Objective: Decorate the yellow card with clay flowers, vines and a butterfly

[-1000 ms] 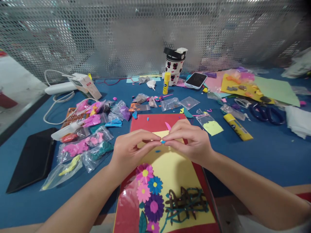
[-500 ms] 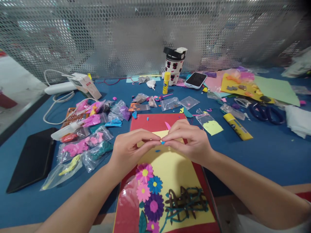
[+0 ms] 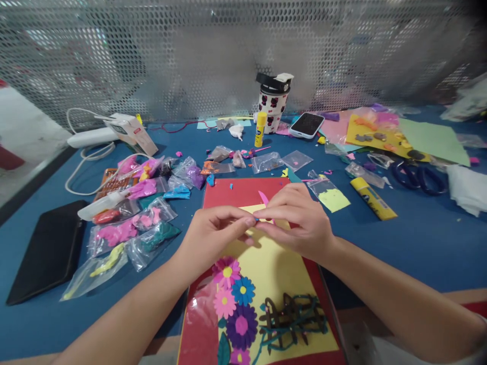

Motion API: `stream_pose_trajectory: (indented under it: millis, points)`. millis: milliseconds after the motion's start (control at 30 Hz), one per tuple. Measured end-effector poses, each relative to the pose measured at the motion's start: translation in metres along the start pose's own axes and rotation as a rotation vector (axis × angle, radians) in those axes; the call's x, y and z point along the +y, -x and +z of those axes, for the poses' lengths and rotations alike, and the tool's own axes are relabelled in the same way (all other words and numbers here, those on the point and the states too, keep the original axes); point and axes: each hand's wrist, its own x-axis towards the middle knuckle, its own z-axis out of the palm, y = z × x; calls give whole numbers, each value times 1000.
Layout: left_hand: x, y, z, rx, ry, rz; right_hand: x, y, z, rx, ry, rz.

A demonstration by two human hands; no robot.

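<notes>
Above a yellow sheet (image 3: 272, 263), my left hand (image 3: 215, 233) and my right hand (image 3: 302, 220) meet fingertip to fingertip. Both are closed in a pinch on a tiny bit of blue clay (image 3: 257, 219), mostly hidden by the fingers. A slim pink modelling tool (image 3: 263, 196) pokes out behind my right fingers, apparently tucked in that hand. Below my hands, clay flowers in pink, blue and purple (image 3: 242, 325) run down the sheet's left side. A brown clay fence (image 3: 291, 319) with green vines lies at lower right. The sheet rests on a red folder (image 3: 247, 190).
Small bags of coloured clay (image 3: 117, 230) and a black tablet-like slab (image 3: 47, 248) lie left. Behind stand a glue stick (image 3: 261, 129), a patterned cup (image 3: 272, 104) and a phone (image 3: 306, 125). Another glue stick (image 3: 373, 198) and blue-handled scissors (image 3: 417, 177) lie right.
My left thumb has slid up and over the blue bit, and the left fingers have curled beneath. The blue bit shows less. More of the pink tool shows by my right hand.
</notes>
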Motion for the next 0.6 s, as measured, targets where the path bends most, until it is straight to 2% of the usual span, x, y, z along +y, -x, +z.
stream_pose_trajectory:
  millis: [367,600]
  points:
    - [0,-2,-3,-23,21,-59,0,0,-1,-18,-70,58]
    - [2,-1,2,-40,86,-100,0,0,-1,-38,-51,33]
